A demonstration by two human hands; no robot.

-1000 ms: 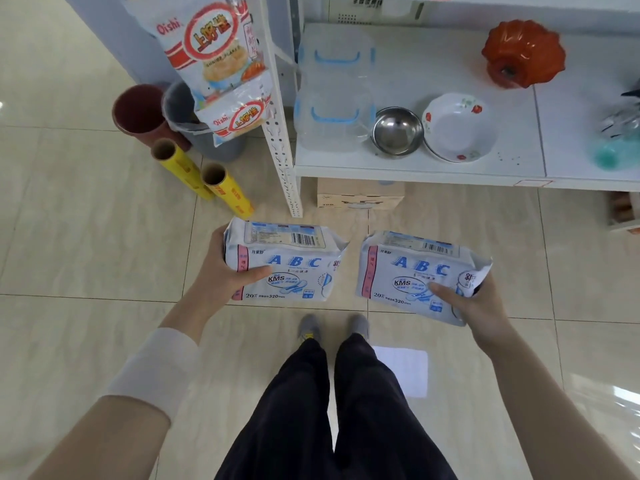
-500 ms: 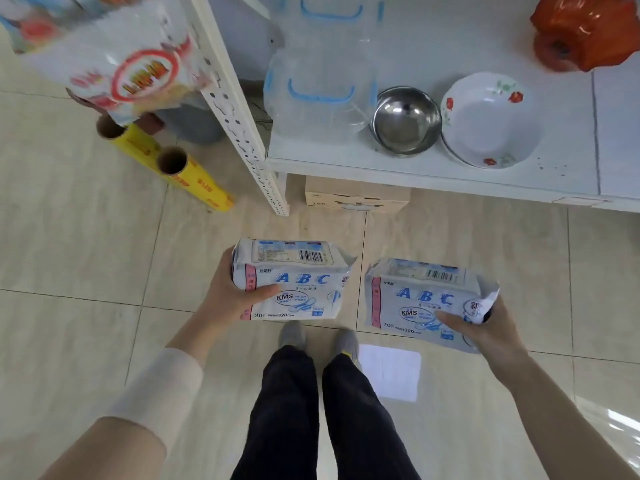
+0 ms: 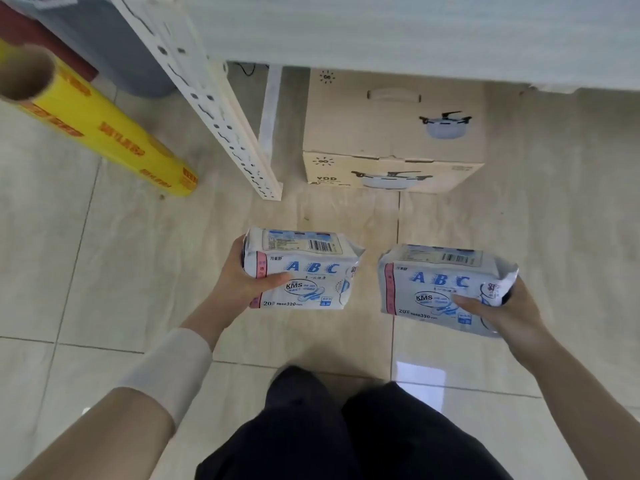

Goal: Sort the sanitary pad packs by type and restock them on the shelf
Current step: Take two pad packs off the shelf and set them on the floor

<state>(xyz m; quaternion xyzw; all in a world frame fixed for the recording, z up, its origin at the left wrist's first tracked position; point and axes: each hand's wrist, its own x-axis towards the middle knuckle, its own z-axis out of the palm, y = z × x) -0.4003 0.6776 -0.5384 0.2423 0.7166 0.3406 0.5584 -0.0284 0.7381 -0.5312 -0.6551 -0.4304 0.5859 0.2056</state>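
Observation:
I hold two alike white-and-blue "ABC" sanitary pad packs above the tiled floor. My left hand (image 3: 239,284) grips the left pack (image 3: 304,268) by its left end, thumb across the front. My right hand (image 3: 505,313) grips the right pack (image 3: 436,282) by its right end, thumb on the front. The two packs are apart, side by side. The white shelf board (image 3: 415,32) runs across the top of the view, with its underside toward me.
A white perforated shelf post (image 3: 221,123) slants down to the floor ahead. A cardboard pot box (image 3: 391,133) sits under the shelf. A yellow film roll (image 3: 97,129) leans at the left, by a grey bin (image 3: 114,50). My legs fill the bottom.
My view has dropped and moved in close to the shelf; the bowls and containers on it have gone out of sight. Both hands still hold their packs in the same way.

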